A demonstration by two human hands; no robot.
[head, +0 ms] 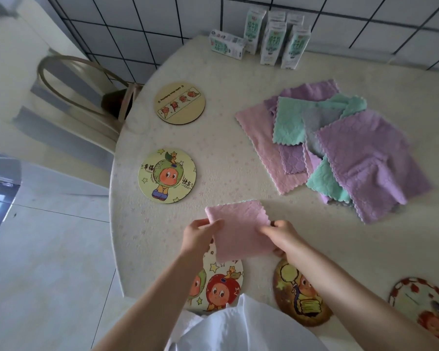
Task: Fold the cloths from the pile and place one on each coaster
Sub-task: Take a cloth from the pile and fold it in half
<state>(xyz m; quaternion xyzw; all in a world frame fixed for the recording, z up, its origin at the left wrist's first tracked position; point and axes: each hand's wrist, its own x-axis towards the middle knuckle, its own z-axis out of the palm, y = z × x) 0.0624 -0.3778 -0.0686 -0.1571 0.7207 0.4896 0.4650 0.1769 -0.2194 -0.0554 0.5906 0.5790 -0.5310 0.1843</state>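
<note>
A folded pink cloth (pixel 238 229) is held over the near part of the table. My left hand (pixel 200 233) pinches its left edge and my right hand (pixel 281 235) pinches its right edge. Its lower end overlaps a round coaster with a red cartoon figure (pixel 221 290). A brown coaster (pixel 299 297) lies under my right forearm. Other bare coasters lie at the near right (pixel 423 307), the left (pixel 167 175) and the far left (pixel 179 103). The pile of pink, purple and green cloths (pixel 340 145) spreads at the right.
Several milk cartons (pixel 271 39) stand at the table's far edge by the tiled wall. A chair (pixel 81 82) stands at the left of the round table (pixel 226 153), over a tiled floor.
</note>
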